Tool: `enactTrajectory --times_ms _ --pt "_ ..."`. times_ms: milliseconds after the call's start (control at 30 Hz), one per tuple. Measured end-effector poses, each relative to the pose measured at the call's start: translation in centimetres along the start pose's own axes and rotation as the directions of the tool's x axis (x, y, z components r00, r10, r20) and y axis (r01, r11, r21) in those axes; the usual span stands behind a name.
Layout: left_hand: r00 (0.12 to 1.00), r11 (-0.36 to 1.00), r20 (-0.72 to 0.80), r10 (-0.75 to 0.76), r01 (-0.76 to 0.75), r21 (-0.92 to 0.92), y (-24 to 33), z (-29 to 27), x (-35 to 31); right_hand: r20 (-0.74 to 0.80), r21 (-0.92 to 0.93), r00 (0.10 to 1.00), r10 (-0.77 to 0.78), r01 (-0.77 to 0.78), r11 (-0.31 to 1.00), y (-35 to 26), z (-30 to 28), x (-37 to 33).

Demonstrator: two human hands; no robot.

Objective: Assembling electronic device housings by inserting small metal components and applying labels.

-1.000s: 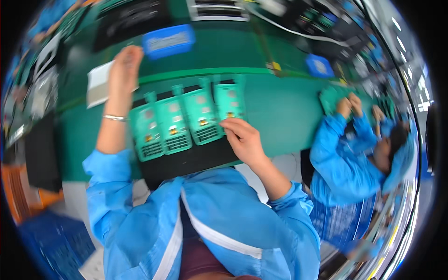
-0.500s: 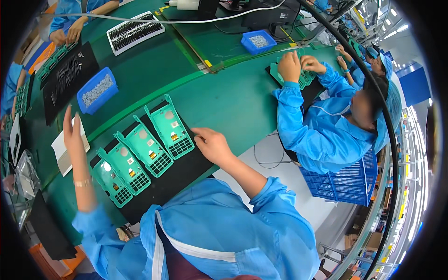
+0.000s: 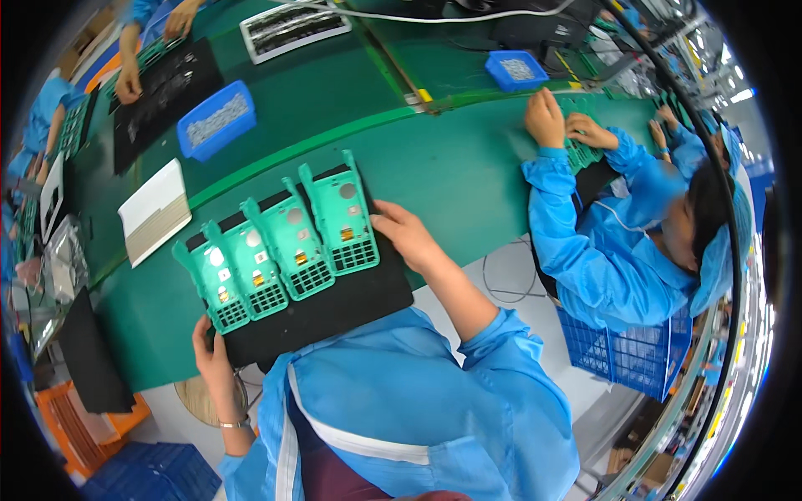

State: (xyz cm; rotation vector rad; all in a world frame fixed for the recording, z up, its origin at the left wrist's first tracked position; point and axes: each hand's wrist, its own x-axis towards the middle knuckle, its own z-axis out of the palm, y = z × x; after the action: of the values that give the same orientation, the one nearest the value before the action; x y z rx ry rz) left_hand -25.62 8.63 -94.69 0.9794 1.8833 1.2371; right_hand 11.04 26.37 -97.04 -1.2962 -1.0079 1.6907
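Several green plastic housings with black grid patterns at their near ends lie side by side on a black mat in front of me. My left hand is at the mat's left edge beside the leftmost housing, its fingers closed on the edge. At the opposite edge, next to the rightmost housing, my right hand grips the mat with bent fingers; its fingertips are partly hidden.
A white booklet lies left of the mat. Beyond are a blue bin of small pale parts, a similar bin and a white tray. A co-worker sits at right; another person's hands work at far left.
My left hand has come down from beside the booklet to the mat's left edge. The right hand stays at the right edge. The whole view has shifted, and the mat appears less slanted.
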Motion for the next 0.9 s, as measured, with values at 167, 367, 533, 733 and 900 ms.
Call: enactTrajectory --times_ms 167,367,533,733,900 --pt "0.978 0.903 0.094 -0.184 0.206 -0.378 1.4 -0.9 1.0 0.024 0.129 0.998 0.056 -0.059 0.990 -2.7 1.7 -2.1" --pt "0.924 0.789 0.364 -0.117 0.310 -0.531 3.1 -2.0 2.4 -0.251 -0.009 0.967 -0.054 0.053 0.999 -2.9 2.1 -3.5" --pt "0.896 0.824 0.437 0.072 0.193 -0.533 3.3 -0.6 6.5 -0.406 0.062 0.883 -0.234 0.282 0.957 0.2 1.1 -5.0" --pt "0.881 0.645 0.433 0.191 0.220 -0.732 8.6 2.0 12.0 -0.524 0.162 0.724 -0.449 0.602 0.782 2.4 1.5 -4.3" --pt "0.865 0.636 0.346 0.362 0.042 -0.770 8.9 12.9 11.6 -0.548 0.217 0.744 -0.381 0.566 0.795 2.6 -6.3 -2.6"
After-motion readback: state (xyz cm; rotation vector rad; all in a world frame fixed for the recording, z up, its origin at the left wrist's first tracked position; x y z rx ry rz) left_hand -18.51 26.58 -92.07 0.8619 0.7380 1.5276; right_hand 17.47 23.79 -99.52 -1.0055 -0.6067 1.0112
